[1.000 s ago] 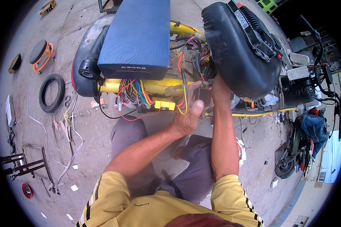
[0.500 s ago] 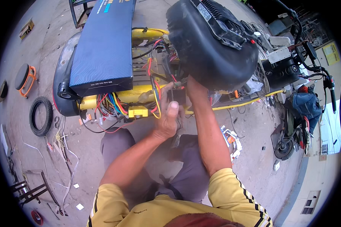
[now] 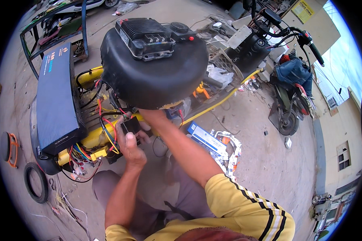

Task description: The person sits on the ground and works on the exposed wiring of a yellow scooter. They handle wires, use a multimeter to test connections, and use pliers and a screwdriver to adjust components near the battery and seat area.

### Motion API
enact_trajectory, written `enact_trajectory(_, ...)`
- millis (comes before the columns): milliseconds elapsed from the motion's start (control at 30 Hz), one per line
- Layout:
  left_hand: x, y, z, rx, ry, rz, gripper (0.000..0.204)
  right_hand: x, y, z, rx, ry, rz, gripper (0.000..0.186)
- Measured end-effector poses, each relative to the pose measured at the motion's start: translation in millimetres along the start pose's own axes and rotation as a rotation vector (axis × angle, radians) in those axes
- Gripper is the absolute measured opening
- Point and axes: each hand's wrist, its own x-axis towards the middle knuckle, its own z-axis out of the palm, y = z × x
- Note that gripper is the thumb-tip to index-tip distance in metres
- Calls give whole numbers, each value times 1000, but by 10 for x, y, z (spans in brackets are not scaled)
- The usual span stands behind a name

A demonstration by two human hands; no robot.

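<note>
shell [image 3: 159, 78] in black hides much of the right hand [image 3: 152, 116].

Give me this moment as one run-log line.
left hand: holding small black boxy part | right hand: mostly hidden by rounded black plastic shell | nearby: long dark-blue cardboard box, yellow metal frame

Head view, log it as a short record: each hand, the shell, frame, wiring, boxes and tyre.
Left hand: holding a small black block
Right hand: under the edge of the black moulded shell, fingers hidden, grip unclear
Shell top: finned unit sits on it
Frame: yellow frame, partly covered
Wiring: multicoloured wires beside a yellow connector
Boxes: long dark-blue box at the frame's left end; blue-and-white box on the floor, right
Tyre: lower left
</note>
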Motion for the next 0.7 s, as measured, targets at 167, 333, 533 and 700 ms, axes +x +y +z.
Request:
enact_trajectory(167,12,23,-54,-4,-5,22,67,16,-140,38,187,-4,53,37)
enact_trajectory(333,32,-1,-54,-9,-10,36,71,1,-254,3,300,-44,248,36)
enact_trajectory(533,15,-21,-19,-14,-12,41,68,62,-102,59,258,35,88,32)
enact_trajectory(700,27,-18,-37,1,-14,40,70,47,-282,-9,212,-1,182,32)
